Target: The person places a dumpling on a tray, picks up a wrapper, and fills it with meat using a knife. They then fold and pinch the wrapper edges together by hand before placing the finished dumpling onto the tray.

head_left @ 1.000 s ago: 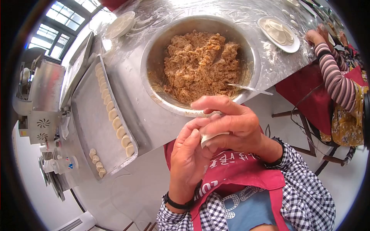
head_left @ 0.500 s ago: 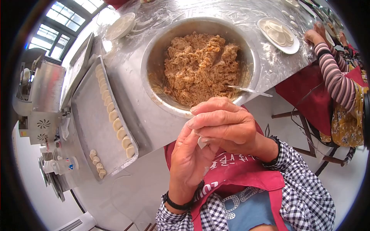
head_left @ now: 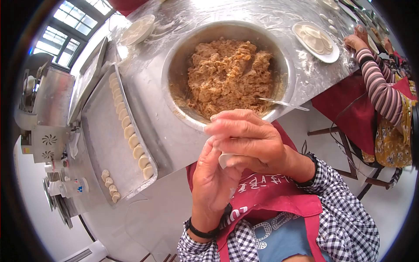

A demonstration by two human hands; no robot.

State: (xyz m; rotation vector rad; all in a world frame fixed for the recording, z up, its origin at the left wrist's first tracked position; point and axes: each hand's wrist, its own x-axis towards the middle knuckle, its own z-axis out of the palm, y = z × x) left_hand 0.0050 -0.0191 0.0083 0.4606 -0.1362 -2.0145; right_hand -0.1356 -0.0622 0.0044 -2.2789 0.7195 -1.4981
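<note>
At the far left the metal tray (head_left: 98, 131) lay along the table edge, with a row of finished dumplings (head_left: 131, 131) lined up down its near side and a few more at its end. I judge it sat there so my left hand had only a short way to go.

My left hand (head_left: 214, 183) stood upright in front of my apron, its fingers curled around the dumpling (head_left: 224, 160). Only a small white corner of dough showed between my palms. My right hand (head_left: 251, 142) was folded over the top, thumb and fingers pressed together on the dough edge. That grip looked suited to squeezing the seam closed.

Just beyond my hands stood the big steel bowl (head_left: 174, 56) of brown filling. The spoon (head_left: 283, 104) leaned on its near rim, handy to my right. Further right was a plate (head_left: 335, 54) of round wrappers, and a co-worker's striped sleeve (head_left: 379, 87) rested at the table.

Compared with a second earlier, far less of the wrapper showed. My right hand had closed down over it and shifted a little to the left.
</note>
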